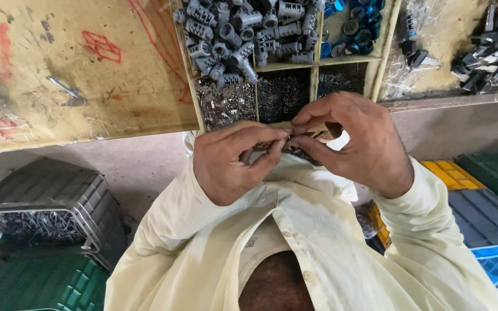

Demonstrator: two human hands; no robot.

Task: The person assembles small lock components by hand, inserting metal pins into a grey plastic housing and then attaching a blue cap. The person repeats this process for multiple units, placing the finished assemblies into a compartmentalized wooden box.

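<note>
A worn yellow desk (76,75) filled the upper frame, and a wooden divided tray (315,63) was set into it at 12 o'clock. The biggest tray compartment was heaped with grey plastic fittings (237,34); at 1 o'clock a smaller one was filled with blue rings (355,26), and the three shallow bins below them were packed with tiny dark metal pieces (280,95). A pile of black clips (494,55) was seen at 2 o'clock. At 8 o'clock a grey crate (59,201) of small metal parts (36,224) was set on the floor.

At centre, a small dark part (295,147) was pinched between both hands, the left hand (234,164) and right hand (355,144) each closed on it with fingertips. What kind of part it was could not be told. The step would be judged best done with the part kept over the tray, so that dropped pieces were caught.
</note>
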